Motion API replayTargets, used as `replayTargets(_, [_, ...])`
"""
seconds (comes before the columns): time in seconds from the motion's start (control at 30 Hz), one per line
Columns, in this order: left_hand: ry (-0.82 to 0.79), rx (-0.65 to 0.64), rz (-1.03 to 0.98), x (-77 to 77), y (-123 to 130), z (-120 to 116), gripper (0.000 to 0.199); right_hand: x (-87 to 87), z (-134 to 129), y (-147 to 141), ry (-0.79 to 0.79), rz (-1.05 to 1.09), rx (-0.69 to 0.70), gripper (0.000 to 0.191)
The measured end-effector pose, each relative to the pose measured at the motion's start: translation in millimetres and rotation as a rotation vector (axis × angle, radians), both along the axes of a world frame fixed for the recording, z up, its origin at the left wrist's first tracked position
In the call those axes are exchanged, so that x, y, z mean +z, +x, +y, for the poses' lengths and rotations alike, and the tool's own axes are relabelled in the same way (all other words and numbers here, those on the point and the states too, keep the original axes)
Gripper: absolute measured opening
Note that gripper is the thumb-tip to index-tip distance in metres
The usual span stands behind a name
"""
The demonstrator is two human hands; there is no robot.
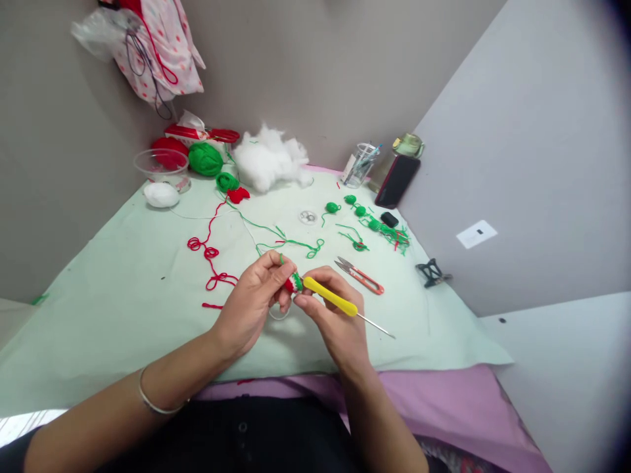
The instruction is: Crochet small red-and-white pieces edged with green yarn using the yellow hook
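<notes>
Pinched between the fingers of my left hand [256,295] is a small crochet piece [292,282] in red, white and green. My right hand [340,315] grips a crochet hook [330,296] with a yellow handle; its bare metal shaft points down to the right, away from the work. My right fingertips are close beside the crochet piece, and whether they touch it is hard to tell. A green strand rises over my left index finger. Below the fingers hangs a loop of white yarn [279,316].
Orange-handled thread snips [362,276] lie right of my hands. Red yarn [211,252] trails at left. Farther back are white stuffing [271,157], a green yarn ball [206,159], a white yarn ball [162,195], green crocheted balls [361,211], a plastic cup [359,165] and a phone [398,181].
</notes>
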State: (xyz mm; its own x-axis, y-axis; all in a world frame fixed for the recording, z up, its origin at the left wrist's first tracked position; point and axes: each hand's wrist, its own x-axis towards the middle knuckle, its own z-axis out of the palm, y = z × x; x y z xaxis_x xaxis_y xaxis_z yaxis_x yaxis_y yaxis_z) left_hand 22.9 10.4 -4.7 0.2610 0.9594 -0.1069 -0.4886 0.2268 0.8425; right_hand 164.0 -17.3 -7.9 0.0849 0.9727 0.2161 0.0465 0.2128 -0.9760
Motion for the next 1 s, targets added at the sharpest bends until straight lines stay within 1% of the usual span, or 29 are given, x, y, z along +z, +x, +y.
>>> replayTargets(0.07, [0.069,0.087,0.11,-4.6,1,-2,0.025,-2.9,4,-4,-0.073,0.041,-0.025,0.016])
replayTargets(0.2, [0.213,0.187,0.298,-9.0,-3,-3,0.018,-11.4,8,-6,-0.184,0.071,0.031,0.019])
replayTargets(0.33, [0.314,0.265,0.37,-8.9,-7,-4,0.016,-15.8,6,-8,-0.22,0.086,0.058,0.028])
replayTargets(0.4, [0.313,0.272,0.377,-7.8,-8,-4,0.016,-17.0,4,-10,-0.214,0.136,0.059,0.025])
replayTargets(0.5, [0.28,0.251,0.369,-5.1,-10,-1,0.017,-18.5,3,-11,-0.19,0.172,0.072,0.024])
replayTargets(0.57, [0.242,0.221,0.343,-3.3,-10,0,0.018,-19.2,2,-10,-0.155,0.123,0.072,0.018])
replayTargets(0.67, [0.199,0.181,0.312,-2.0,-9,1,0.021,-19.9,1,-10,-0.026,0.094,0.033,0.012])
replayTargets(0.7, [0.197,0.172,0.309,-1.9,-8,0,0.021,-20.2,1,-10,0.016,0.111,0.022,0.012])
replayTargets(0.77, [0.209,0.159,0.304,-2.1,-7,-2,0.021,-20.8,1,-9,0.067,0.149,-0.008,0.022])
replayTargets(0.83, [0.218,0.133,0.294,-2.8,-7,-4,0.02,-21.5,1,-8,0.079,0.142,-0.049,0.022])
replayTargets(0.9, [0.21,0.07,0.28,-3.6,-8,-6,0.017,-22.6,1,-6,0.078,0.117,-0.082,0.02])
replayTargets(0.97, [0.185,-0.024,0.258,-4.0,-11,-7,0.011,-23.9,1,-3,0.081,0.128,-0.093,0.019])
replayTargets(1.0, [0.169,-0.071,0.244,-4.0,-13,-7,0.012,-24.6,1,-2,0.083,0.151,-0.093,0.018])
